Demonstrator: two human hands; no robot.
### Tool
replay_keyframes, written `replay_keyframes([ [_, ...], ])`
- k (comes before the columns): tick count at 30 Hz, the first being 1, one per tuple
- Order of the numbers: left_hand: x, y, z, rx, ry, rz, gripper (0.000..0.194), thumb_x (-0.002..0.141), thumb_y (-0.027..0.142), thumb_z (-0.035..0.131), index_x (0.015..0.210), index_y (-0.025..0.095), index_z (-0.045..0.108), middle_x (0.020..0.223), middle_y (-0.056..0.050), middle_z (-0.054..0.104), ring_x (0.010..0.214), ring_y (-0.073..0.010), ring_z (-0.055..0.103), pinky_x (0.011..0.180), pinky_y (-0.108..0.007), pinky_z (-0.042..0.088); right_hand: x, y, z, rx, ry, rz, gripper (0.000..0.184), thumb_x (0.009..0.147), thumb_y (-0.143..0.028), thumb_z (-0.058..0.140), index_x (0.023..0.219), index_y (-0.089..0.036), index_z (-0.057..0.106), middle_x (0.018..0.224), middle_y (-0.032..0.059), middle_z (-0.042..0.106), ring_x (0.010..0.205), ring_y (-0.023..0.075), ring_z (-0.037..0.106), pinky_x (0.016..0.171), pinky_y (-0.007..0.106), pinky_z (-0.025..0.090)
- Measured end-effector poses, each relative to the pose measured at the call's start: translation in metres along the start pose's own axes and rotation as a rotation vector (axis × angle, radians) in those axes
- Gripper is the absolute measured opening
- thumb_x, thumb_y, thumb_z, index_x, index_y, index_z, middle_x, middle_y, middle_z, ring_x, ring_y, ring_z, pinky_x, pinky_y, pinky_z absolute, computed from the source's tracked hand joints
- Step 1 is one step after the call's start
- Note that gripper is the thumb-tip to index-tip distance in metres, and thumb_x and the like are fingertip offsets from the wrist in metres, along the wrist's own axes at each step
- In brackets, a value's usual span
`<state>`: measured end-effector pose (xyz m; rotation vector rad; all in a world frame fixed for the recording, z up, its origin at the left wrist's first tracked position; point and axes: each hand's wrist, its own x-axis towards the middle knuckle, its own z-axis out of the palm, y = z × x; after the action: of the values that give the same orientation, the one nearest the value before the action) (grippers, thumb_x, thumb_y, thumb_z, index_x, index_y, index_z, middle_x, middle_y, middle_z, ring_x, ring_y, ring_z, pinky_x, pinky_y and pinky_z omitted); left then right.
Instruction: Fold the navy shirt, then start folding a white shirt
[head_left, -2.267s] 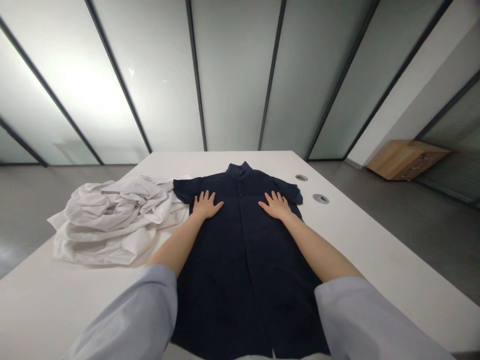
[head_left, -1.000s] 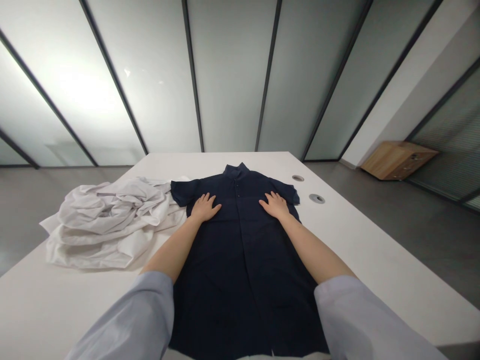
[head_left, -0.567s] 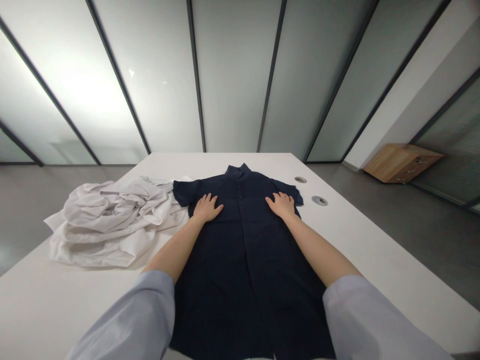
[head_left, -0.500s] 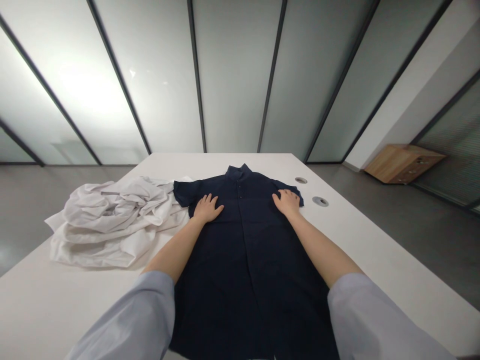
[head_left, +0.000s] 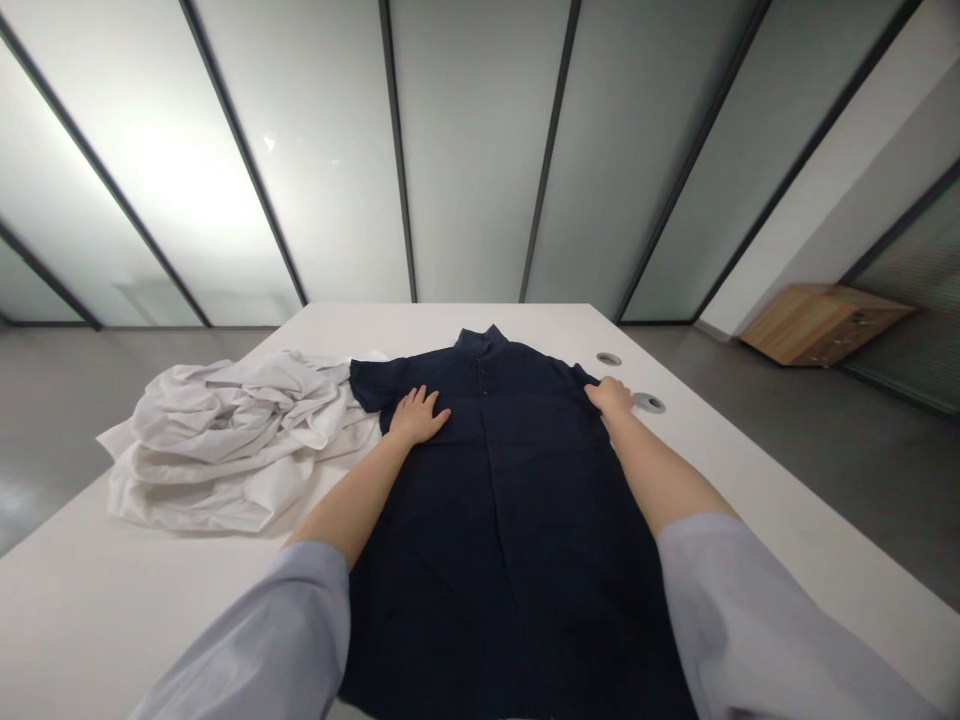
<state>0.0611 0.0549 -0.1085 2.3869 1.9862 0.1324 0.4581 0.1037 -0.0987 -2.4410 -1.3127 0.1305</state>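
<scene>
A dark navy short-sleeved shirt lies front up on the white table, its collar at the far end and its hem toward me. My left hand rests flat on the chest near the left sleeve, fingers spread. At the right sleeve, my right hand is closed on the sleeve's edge, and the cloth puckers up beside it. Most of that sleeve's opening is hidden behind the fingers.
A crumpled heap of white cloth sits left of the shirt, touching its left sleeve. Two round cable holes, a far one and a nearer one, are set into the table. A wooden cabinet stands beyond, at right.
My right hand has moved right, from lying flat on the shirt to its right sleeve edge, and has closed there. That sleeve is now bunched. My left hand stays in place.
</scene>
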Motion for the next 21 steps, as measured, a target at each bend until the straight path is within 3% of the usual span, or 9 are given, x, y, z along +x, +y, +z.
replay_keyframes([
  [5, 0.0, 0.0, -0.001, -0.001, -0.007, 0.0, 0.07, 0.092, 0.061, 0.027, 0.147, 0.019, 0.036, 0.156, -0.011, 0.029, 0.143, -0.0303, 0.024, 0.113, -0.042, 0.025, 0.008, 0.003, -0.01, 0.282, -0.029, -0.003, 0.039, 0.077, -0.026, 0.057, 0.111, -0.009, 0.065, 0.105, 0.0187, 0.067, 0.1, 0.0309, 0.061, 0.082, 0.037, 0.048],
  [9, -0.001, 0.001, -0.003, 0.0, -0.011, 0.001, 0.071, 0.092, 0.061, 0.026, 0.148, 0.018, 0.035, 0.156, -0.012, 0.028, 0.143, -0.0299, 0.024, 0.113, -0.041, 0.024, 0.008, 0.004, -0.019, 0.534, -0.028, 0.09, 0.054, 0.074, -0.022, 0.059, 0.125, -0.006, 0.056, 0.115, 0.0166, 0.064, 0.1, 0.0255, 0.062, 0.081, 0.03, 0.048],
  [11, -0.001, 0.001, -0.002, -0.001, -0.017, -0.001, 0.071, 0.092, 0.061, 0.025, 0.148, 0.018, 0.035, 0.156, -0.012, 0.028, 0.144, -0.0297, 0.023, 0.114, -0.04, 0.024, 0.004, 0.0, -0.023, 0.554, 0.035, 0.055, 0.06, 0.074, -0.02, 0.058, 0.131, -0.007, 0.049, 0.123, 0.0163, 0.061, 0.106, 0.0244, 0.059, 0.086, 0.03, 0.047],
  [15, -0.001, 0.001, -0.003, -0.002, -0.023, -0.006, 0.071, 0.092, 0.061, 0.026, 0.148, 0.018, 0.035, 0.156, -0.012, 0.027, 0.144, -0.0299, 0.023, 0.114, -0.041, 0.023, -0.012, -0.017, -0.031, 0.41, 0.143, -0.232, 0.053, 0.075, -0.017, 0.053, 0.128, -0.012, 0.052, 0.124, 0.0137, 0.06, 0.113, 0.0254, 0.055, 0.096, 0.033, 0.042],
  [21, -0.001, 0.001, -0.004, 0.015, -0.022, 0.003, 0.071, 0.093, 0.06, 0.026, 0.148, 0.017, 0.035, 0.156, -0.013, 0.027, 0.143, -0.0299, 0.023, 0.114, -0.04, 0.024, -0.051, -0.053, -0.024, 0.216, 0.175, -0.658, 0.046, 0.078, -0.018, 0.051, 0.123, -0.018, 0.055, 0.121, 0.0112, 0.063, 0.109, 0.028, 0.058, 0.092, 0.039, 0.045],
])
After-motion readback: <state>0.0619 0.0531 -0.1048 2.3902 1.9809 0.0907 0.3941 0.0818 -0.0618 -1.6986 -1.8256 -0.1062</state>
